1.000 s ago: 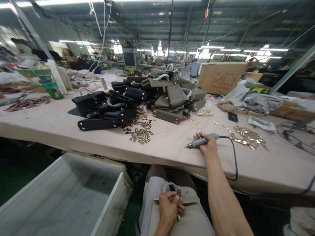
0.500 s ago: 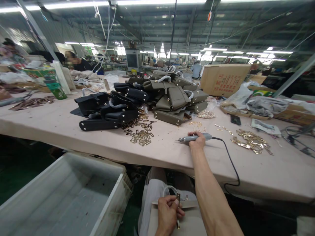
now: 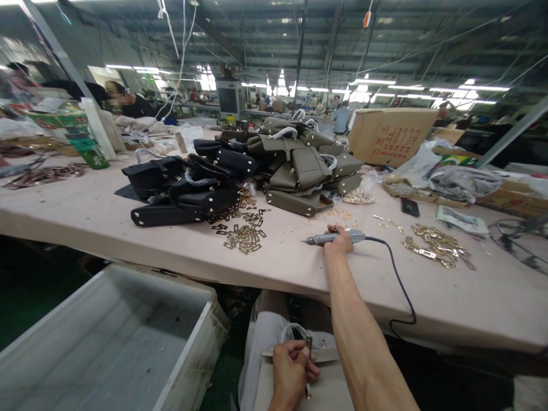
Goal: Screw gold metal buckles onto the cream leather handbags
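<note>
My right hand [image 3: 338, 242] reaches out over the pinkish table [image 3: 85, 211] and is closed round a grey corded electric screwdriver [image 3: 329, 238] lying on the surface, tip pointing left. Its black cable [image 3: 398, 279] loops back to the table edge. Down on my lap my left hand [image 3: 291, 371] pinches a small brass clasp piece [image 3: 308, 343] against the flap of a beige handbag [image 3: 299, 388]. A scatter of gold metal plates [image 3: 244, 234] lies left of the screwdriver.
A heap of black handbags [image 3: 180, 188] and olive handbags [image 3: 299, 165] fills the table's middle. More gold hardware [image 3: 436, 246] lies at right, past it a cardboard box [image 3: 389, 136] and bags. A grey plastic bin [image 3: 111, 342] stands lower left. A person sits far left.
My right hand has slid the screwdriver to the left and a little farther from me across the table. My left hand keeps its pinch on the clasp.
</note>
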Motion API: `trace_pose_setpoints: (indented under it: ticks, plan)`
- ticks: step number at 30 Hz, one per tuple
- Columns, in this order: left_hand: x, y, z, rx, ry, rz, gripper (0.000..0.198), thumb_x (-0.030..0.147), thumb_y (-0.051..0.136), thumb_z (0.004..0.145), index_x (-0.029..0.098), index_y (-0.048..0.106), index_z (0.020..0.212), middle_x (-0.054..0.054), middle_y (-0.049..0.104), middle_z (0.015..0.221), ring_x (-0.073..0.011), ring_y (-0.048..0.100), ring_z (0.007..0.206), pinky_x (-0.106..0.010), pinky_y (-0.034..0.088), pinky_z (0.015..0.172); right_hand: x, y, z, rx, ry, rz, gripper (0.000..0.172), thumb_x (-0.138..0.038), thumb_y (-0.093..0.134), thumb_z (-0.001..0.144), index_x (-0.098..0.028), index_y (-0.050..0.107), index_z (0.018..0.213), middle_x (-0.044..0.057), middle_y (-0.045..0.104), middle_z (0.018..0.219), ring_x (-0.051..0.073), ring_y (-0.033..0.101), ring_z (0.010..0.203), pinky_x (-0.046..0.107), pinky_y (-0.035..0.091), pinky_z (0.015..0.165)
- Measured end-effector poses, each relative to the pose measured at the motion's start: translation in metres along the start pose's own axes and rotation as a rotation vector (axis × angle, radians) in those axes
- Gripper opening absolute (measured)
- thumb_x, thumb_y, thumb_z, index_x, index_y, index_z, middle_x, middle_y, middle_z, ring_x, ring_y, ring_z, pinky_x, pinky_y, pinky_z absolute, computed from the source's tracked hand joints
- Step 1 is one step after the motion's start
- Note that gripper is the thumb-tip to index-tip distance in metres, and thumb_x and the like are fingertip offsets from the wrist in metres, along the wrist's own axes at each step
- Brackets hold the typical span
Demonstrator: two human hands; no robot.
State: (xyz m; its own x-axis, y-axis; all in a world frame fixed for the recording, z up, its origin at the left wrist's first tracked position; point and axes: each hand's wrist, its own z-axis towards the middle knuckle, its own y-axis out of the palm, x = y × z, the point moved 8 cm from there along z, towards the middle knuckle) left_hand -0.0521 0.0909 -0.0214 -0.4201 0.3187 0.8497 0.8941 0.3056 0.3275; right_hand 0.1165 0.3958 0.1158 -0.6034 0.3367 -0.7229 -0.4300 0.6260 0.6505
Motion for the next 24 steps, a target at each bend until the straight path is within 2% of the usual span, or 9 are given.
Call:
trace_pose_setpoints:
  ticks: [7, 16, 24]
  plan:
    - [0.0053, -0.0003, -0.0007, -0.014, -0.003, 0.017, 0.063, 0.063, 0.084, 0.061, 0.006, 0.073, 0.083, -0.014, 0.074, 0.067, -0.0193, 0.068, 0.045, -0.024, 0.049, 0.041, 0.0001, 0.0013, -0.0015, 0.023, -0.024, 0.008, 0.031, -0.027, 0.072, 0.075, -0.023, 0.043, 0.086, 0.001, 0.064, 0.077, 0.018, 0.069, 0.07, 0.024, 0.052, 0.045]
    - [0.0003, -0.0008, 0.0002, -0.016, -0.018, -0.002, 0.061, 0.062, 0.085, 0.061, 0.007, 0.072, 0.084, -0.013, 0.074, 0.068, -0.0186, 0.068, 0.045, -0.024, 0.049, 0.042, 0.0024, 0.0009, -0.0025, 0.051, -0.022, 0.025, 0.026, -0.017, 0.069, 0.073, -0.021, 0.047, 0.086, 0.002, 0.066, 0.083, 0.017, 0.069, 0.071, 0.022, 0.051, 0.045]
    - [0.0022, -0.001, -0.0009, -0.028, -0.003, 0.021, 0.06, 0.061, 0.084, 0.064, 0.006, 0.073, 0.085, -0.014, 0.074, 0.068, -0.0195, 0.068, 0.046, -0.024, 0.048, 0.042, -0.0018, 0.0005, -0.0086, 0.056, -0.001, 0.06, 0.024, -0.016, 0.07, 0.072, -0.02, 0.049, 0.084, 0.001, 0.065, 0.075, 0.017, 0.069, 0.068, 0.022, 0.051, 0.044]
